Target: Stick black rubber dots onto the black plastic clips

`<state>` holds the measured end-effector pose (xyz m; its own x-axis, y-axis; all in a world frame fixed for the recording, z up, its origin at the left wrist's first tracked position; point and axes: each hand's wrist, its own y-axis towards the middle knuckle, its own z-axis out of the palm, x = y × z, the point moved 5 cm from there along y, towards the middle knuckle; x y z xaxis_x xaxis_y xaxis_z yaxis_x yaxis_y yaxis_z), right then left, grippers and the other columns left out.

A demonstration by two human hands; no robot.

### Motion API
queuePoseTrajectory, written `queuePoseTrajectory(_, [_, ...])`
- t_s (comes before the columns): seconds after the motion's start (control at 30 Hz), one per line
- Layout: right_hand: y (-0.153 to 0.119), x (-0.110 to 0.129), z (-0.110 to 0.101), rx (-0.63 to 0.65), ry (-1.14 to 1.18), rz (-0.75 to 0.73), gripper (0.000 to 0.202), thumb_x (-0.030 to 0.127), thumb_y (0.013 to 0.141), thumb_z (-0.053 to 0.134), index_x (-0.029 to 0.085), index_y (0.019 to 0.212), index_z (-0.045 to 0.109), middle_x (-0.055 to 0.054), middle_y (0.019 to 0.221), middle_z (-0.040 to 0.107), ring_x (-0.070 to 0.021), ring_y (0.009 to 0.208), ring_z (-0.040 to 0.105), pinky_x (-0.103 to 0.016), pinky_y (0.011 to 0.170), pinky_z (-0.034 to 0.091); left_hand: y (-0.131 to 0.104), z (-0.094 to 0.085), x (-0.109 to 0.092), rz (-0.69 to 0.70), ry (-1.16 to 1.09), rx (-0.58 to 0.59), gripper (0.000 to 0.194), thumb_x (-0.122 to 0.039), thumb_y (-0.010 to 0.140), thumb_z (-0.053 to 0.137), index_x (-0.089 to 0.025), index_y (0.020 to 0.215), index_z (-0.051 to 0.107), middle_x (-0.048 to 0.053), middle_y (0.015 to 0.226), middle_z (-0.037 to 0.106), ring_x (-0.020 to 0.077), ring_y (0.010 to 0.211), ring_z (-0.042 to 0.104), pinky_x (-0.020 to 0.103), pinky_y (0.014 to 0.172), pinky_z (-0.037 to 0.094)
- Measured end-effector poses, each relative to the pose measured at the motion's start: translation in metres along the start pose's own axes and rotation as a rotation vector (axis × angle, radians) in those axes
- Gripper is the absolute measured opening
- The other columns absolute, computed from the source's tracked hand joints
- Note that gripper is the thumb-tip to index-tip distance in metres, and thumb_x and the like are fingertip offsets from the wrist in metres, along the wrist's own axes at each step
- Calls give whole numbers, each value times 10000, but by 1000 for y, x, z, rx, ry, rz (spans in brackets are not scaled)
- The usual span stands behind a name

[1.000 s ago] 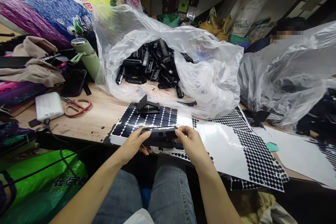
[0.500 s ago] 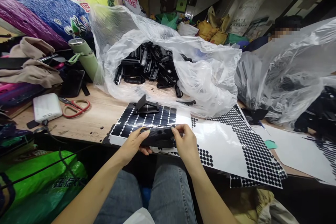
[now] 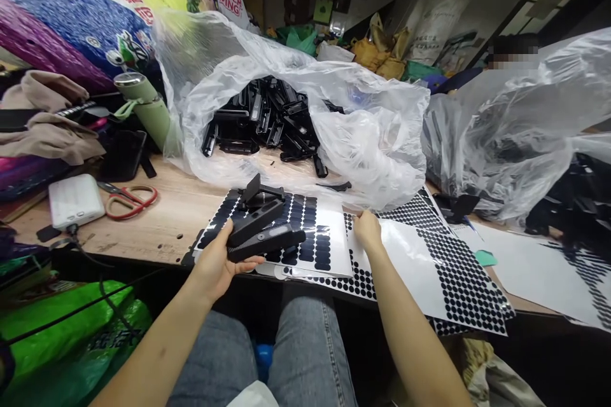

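My left hand (image 3: 216, 266) is closed around one end of a black folding stand (image 3: 267, 240), its two long parts spread apart at an angle. Behind it, a similar black stand (image 3: 260, 193) rests on a sheet of black oblong stickers (image 3: 308, 235). Over to the right, my right hand (image 3: 367, 230) has its fingers curled together at a sheet of round black stickers (image 3: 363, 280). Whatever is between those fingertips is hidden.
Many black plastic parts (image 3: 272, 114) lie in a clear plastic bag (image 3: 372, 146). At left are red-handled scissors (image 3: 131, 201), a white power bank (image 3: 76, 201), a phone (image 3: 123, 156) and a green bottle (image 3: 146, 108). A person (image 3: 510, 54) sits behind another bag.
My right hand has left the black stand and moved right to the round-sticker sheet. The stand, held by my left hand alone, now shows its two parts opened out.
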<state>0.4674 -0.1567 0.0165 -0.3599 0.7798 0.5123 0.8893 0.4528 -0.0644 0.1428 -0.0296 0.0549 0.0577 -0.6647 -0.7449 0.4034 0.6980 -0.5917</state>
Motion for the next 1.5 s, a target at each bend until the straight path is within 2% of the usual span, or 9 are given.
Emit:
queuePoseTrajectory(0.17, [-4, 1, -2, 0, 44, -36, 181, 212, 767, 481, 84, 804, 603, -170, 890, 610, -234, 903, 564, -304, 728, 349, -9, 15, -1, -31, 75, 100, 427, -468, 836, 445, -93, 983, 585, 148, 841, 686, 233, 563, 667, 287, 431, 540])
queuePoseTrajectory(0.4, [-11, 13, -19, -12, 127, -19, 115, 219, 719, 524, 123, 679, 574, -114, 738, 604, -228, 777, 560, -334, 686, 351, -17, 23, 2, -27, 160, 125, 486, -509, 840, 404, -78, 943, 605, 152, 788, 689, 228, 557, 664, 293, 453, 542])
queuePoseTrajectory(0.5, [-50, 38, -27, 20, 239, -75, 169, 309, 775, 484, 162, 743, 562, -65, 770, 604, -192, 749, 544, -308, 682, 376, -20, 26, 5, -24, 201, 118, 489, -514, 839, 400, -83, 950, 601, 141, 751, 690, 223, 559, 663, 284, 460, 538])
queuePoseTrajectory(0.63, [-131, 94, -17, 367, 553, -324, 194, 378, 799, 470, 203, 740, 532, -12, 757, 562, -163, 719, 516, -282, 659, 394, -20, 32, 9, -41, 194, 112, 469, -501, 841, 405, -95, 990, 586, 125, 732, 691, 219, 553, 661, 299, 479, 543])
queuePoseTrajectory(0.77, [-167, 118, -7, 348, 513, -407, 172, 287, 806, 458, 201, 658, 481, -20, 815, 497, -160, 772, 488, -296, 723, 385, -19, 34, 13, -41, 144, 98, 438, -470, 854, 399, -92, 981, 580, 125, 756, 692, 208, 535, 657, 314, 498, 551])
queuePoseTrajectory(1.17, [-167, 117, 6, 253, 443, -410, 133, 267, 798, 457, 209, 684, 493, -53, 867, 491, -195, 839, 489, -334, 764, 392, -13, 35, 20, 10, 63, 97, 382, -454, 837, 456, -111, 922, 599, 101, 778, 684, 207, 606, 660, 393, 564, 574])
queuePoseTrajectory(1.23, [-154, 109, 7, 176, 445, -379, 103, 304, 790, 474, 208, 759, 497, -56, 885, 497, -192, 823, 500, -325, 743, 401, -11, 32, 20, -8, 64, 71, 381, -452, 841, 448, -114, 948, 588, 102, 777, 683, 207, 595, 662, 386, 561, 572])
queuePoseTrajectory(1.37, [-103, 75, 10, -15, 257, -127, 183, 309, 788, 451, 165, 887, 505, -139, 985, 515, -238, 860, 526, -358, 743, 395, -10, 24, 15, -34, 74, 22, 388, -451, 844, 442, -114, 991, 564, 117, 819, 685, 216, 596, 668, 395, 597, 570])
queuePoseTrajectory(1.5, [-71, 55, 22, 25, 122, -44, 125, 268, 715, 528, 150, 755, 532, -212, 922, 554, -319, 878, 549, -397, 723, 385, -10, 21, 12, -37, 111, 28, 419, -466, 841, 435, -98, 1001, 555, 137, 829, 687, 229, 595, 670, 395, 609, 568])
